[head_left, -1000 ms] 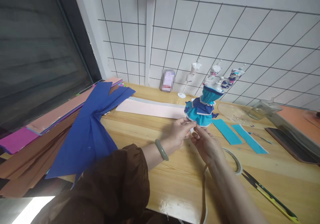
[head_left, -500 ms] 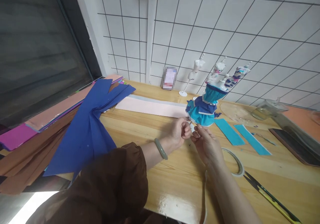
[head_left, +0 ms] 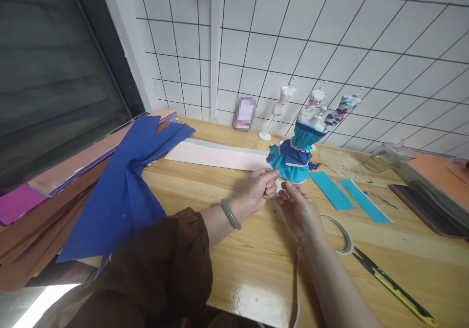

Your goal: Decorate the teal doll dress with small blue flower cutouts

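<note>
A small dress in turquoise and dark blue crepe paper [head_left: 298, 159], edged in white, stands on a miniature white mannequin. My left hand [head_left: 258, 189], a green bangle at its wrist, is closed in a pinch at the left of the skirt's lower edge; what its fingertips hold is too small to make out. Just right of it, my right hand [head_left: 298, 206] pinches at the front hem, thumb and forefinger together. Between the hands a bit of the white stand base shows under the skirt.
Two turquoise strips [head_left: 332, 191], a tape roll [head_left: 344, 235] and black-and-yellow scissors [head_left: 394, 281] lie to the right. Other small mannequins [head_left: 282, 103] stand behind. Blue crepe paper [head_left: 120, 196] and a pale pink strip [head_left: 216, 156] are at left. A dark tray-like object [head_left: 427, 210] sits far right.
My left hand's forefinger has stretched out toward the skirt's edge from a more curled position. My right hand keeps its pinch at the hem. The whole view has shifted slightly.
</note>
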`<state>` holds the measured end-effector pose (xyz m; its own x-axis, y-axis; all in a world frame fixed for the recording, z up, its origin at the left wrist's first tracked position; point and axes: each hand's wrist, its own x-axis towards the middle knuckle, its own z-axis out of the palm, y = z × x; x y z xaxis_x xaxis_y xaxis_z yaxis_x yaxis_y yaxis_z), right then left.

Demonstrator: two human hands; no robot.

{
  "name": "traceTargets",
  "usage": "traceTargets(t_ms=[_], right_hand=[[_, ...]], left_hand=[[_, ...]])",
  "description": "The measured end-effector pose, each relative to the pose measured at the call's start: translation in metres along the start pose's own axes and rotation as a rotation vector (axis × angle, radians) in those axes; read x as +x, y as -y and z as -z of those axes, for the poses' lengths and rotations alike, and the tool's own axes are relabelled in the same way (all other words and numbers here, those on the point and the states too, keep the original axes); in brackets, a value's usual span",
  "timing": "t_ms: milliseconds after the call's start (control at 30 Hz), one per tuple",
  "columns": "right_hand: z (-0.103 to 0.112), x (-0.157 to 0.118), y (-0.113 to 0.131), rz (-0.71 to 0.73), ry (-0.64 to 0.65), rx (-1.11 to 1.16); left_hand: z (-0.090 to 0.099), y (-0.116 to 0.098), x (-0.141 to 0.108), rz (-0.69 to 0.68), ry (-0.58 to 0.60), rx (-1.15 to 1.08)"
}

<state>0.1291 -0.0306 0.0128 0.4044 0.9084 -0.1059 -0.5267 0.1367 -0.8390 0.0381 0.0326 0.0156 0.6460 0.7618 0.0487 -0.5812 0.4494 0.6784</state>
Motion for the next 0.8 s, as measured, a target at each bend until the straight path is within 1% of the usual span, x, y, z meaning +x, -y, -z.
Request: traceTargets(t_ms=[133, 333, 633, 800], right_hand=[[-0.0016, -0.0001, 0.0011, -0.002, 0.002, 0.011], [-0.0025, 0.0002, 0.0022, 0.004, 0.015, -0.041], [0.0, 0.0019, 0.0036, -0.042, 0.059, 0.086], [-0.0001, 0.002, 0.004, -0.037, 0.073, 0.058]], left_hand=[[0.0022, 0.0006, 0.0008, 0.017, 0.017, -0.009], [0.0045, 0.0001, 0.0026, 0.068, 0.048, -0.046], [0.0054, -0.0016, 0.003, 0.08, 0.079, -0.067], [0.0066, -0.0017, 0.0049, 0.093, 0.059, -0.066]])
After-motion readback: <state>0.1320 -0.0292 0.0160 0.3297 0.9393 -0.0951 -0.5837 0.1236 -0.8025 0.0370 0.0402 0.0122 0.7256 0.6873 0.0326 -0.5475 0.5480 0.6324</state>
